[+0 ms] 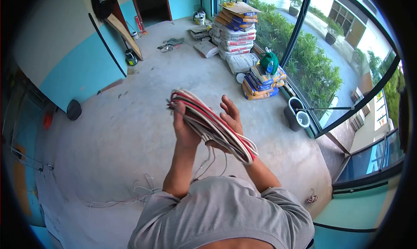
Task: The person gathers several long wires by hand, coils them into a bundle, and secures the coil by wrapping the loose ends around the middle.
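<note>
A bundled coil of red, white and grey electrical wire is held up in front of my chest, slanting down to the right. My left hand is closed around its left part, the thumb upright against the strands. Against the coil's right side is my right hand, its fingers raised and spread apart, with part of the palm hidden behind the wire. Thin loose wire ends hang below the coil, toward my grey shirt.
Loose wires trail over the concrete floor at left. A small wire bundle lies at right. Stacked bags and a shorter bag pile stand near the glass wall. Black buckets stand beside it.
</note>
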Action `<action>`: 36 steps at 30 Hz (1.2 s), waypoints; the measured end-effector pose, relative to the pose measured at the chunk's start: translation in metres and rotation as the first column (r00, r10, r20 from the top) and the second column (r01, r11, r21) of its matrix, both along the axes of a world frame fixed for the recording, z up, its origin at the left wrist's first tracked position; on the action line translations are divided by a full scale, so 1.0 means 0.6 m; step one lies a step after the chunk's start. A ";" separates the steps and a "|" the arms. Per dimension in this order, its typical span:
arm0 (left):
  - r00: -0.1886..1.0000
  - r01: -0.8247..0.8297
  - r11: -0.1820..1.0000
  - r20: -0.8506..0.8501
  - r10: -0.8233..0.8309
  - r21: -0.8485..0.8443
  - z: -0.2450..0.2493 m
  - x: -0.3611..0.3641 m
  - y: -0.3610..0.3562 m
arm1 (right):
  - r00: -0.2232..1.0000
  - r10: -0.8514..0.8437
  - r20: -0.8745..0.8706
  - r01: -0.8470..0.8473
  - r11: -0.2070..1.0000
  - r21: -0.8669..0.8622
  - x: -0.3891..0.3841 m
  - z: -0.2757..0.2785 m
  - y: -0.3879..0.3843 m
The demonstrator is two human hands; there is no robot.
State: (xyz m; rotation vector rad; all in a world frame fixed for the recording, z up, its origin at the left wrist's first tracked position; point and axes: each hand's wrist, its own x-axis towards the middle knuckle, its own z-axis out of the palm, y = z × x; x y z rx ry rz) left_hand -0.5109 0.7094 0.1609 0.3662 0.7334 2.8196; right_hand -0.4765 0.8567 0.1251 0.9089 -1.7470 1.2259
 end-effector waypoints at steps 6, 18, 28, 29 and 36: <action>0.923 -0.349 0.890 -0.271 0.273 -0.293 -0.018 -0.030 -0.062 | 0.770 0.153 0.619 0.131 0.912 -0.388 0.020 -0.049 0.152; 0.890 -0.212 0.761 -0.442 -0.109 -0.614 -0.001 0.018 0.030 | 0.329 0.579 0.746 -0.217 0.815 -0.538 0.051 -0.066 -0.002; 0.784 -0.074 0.582 -0.408 -0.468 -0.810 -0.004 -0.020 0.045 | 0.399 0.727 0.559 -0.073 0.633 -0.770 0.045 -0.090 -0.017; 0.754 -0.052 0.638 -0.449 -0.479 -0.768 -0.036 -0.025 0.045 | 0.477 0.687 0.548 0.026 0.613 -0.790 0.043 -0.082 -0.016; 0.729 0.463 0.612 -0.117 -0.674 -0.641 -0.124 0.003 0.012 | 0.653 0.732 0.193 -0.100 0.336 -0.937 0.010 0.022 0.017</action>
